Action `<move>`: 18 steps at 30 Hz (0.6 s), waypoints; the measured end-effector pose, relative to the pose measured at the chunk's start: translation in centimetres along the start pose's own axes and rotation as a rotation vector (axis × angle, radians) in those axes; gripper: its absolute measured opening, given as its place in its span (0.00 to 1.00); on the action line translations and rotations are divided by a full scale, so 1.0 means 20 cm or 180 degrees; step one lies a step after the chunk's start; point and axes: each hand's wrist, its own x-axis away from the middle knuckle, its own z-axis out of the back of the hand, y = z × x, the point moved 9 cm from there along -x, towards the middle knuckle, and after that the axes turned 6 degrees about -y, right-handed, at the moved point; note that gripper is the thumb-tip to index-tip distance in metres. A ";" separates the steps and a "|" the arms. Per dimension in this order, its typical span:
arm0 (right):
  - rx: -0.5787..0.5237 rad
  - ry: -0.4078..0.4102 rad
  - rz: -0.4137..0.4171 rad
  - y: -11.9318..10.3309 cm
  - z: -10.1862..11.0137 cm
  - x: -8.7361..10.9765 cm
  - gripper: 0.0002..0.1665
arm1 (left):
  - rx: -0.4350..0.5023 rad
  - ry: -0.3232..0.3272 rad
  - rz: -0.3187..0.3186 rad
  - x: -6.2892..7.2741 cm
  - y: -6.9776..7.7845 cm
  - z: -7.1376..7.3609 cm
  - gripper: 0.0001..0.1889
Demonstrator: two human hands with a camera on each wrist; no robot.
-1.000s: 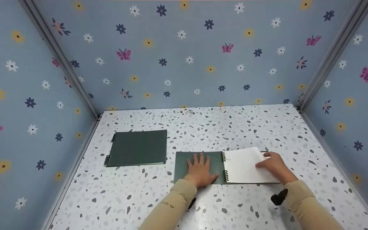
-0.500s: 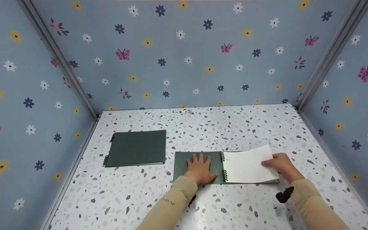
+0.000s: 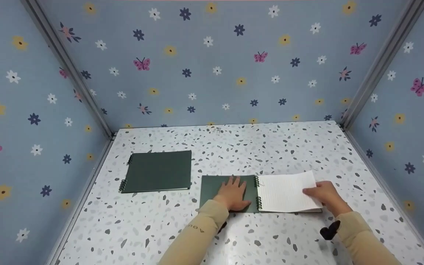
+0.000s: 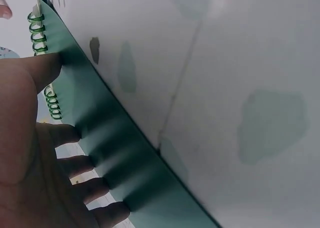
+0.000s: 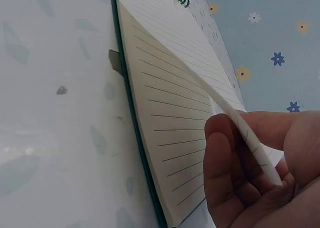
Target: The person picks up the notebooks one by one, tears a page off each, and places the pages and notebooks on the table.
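Observation:
A ring-bound notebook (image 3: 289, 191) lies opened on the table, its lined pages on the right and its dark green cover (image 3: 208, 187) folded out to the left. Fingers spread, my left hand (image 3: 232, 195) rests on that cover beside the green wire rings; in the left wrist view the fingertips (image 4: 117, 213) touch its surface. At the right edge, my right hand (image 3: 326, 195) pinches a lifted page (image 5: 245, 133) between thumb and fingers. Under the raised page another lined page (image 5: 170, 128) shows in the right wrist view.
A second dark green ring-bound notebook (image 3: 158, 171), shut, lies to the left on the speckled white table (image 3: 256, 147). Blue walls (image 3: 212, 66) with flowers and butterflies stand at the back and both sides, joined by metal posts (image 3: 385, 62).
My right hand has shifted slightly right and has hold of a page whose edge now lifts from the stack. The left hand stays on the cover, its fingers a little closer together.

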 end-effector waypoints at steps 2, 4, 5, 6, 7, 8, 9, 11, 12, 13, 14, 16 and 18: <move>0.0008 0.0001 -0.0010 0.02 -0.01 0.00 0.46 | -0.0039 0.0018 0.0004 0.00 0.00 0.00 0.41; 0.0020 -0.0008 -0.0042 0.04 -0.01 -0.01 0.47 | -0.0083 0.0041 0.0000 0.00 0.01 0.01 0.41; 0.0022 -0.0026 -0.0065 0.05 -0.01 -0.02 0.50 | -0.0100 0.0057 0.0000 -0.01 0.01 0.01 0.41; -0.0013 -0.0056 -0.0088 0.06 -0.01 -0.02 0.51 | -0.0114 0.0072 0.0000 -0.01 0.01 0.01 0.41; -0.0075 -0.0096 -0.0105 0.07 -0.01 -0.02 0.52 | -0.0116 0.0070 0.0000 -0.01 0.02 0.01 0.41; -0.0132 -0.0129 -0.0124 0.07 -0.01 -0.03 0.53 | -0.0119 0.0075 0.0002 -0.01 0.02 0.01 0.41; -0.0191 -0.0177 -0.0117 0.08 -0.01 -0.03 0.54 | -0.0121 0.0079 0.0003 -0.02 0.02 0.01 0.41; -0.0336 -0.0252 -0.0111 0.08 -0.01 -0.03 0.52 | -0.0121 0.0071 0.0009 -0.02 0.02 0.01 0.41; -0.0409 -0.0279 -0.0091 0.07 -0.01 -0.04 0.50 | -0.0122 0.0065 0.0013 -0.03 0.02 0.01 0.41; -0.0475 -0.0300 -0.0064 0.06 -0.01 -0.04 0.48 | -0.0118 0.0049 0.0018 -0.03 0.01 0.00 0.41; -0.0512 -0.0316 -0.0042 0.05 -0.01 -0.04 0.47 | -0.0125 0.0045 0.0026 -0.04 0.01 0.00 0.41; -0.0554 -0.0324 -0.0004 0.03 -0.02 -0.03 0.44 | -0.0121 0.0021 0.0041 -0.05 0.01 -0.01 0.42; -0.0560 -0.0298 -0.0014 0.02 -0.02 -0.03 0.43 | -0.0117 0.0023 0.0058 -0.05 0.01 -0.01 0.42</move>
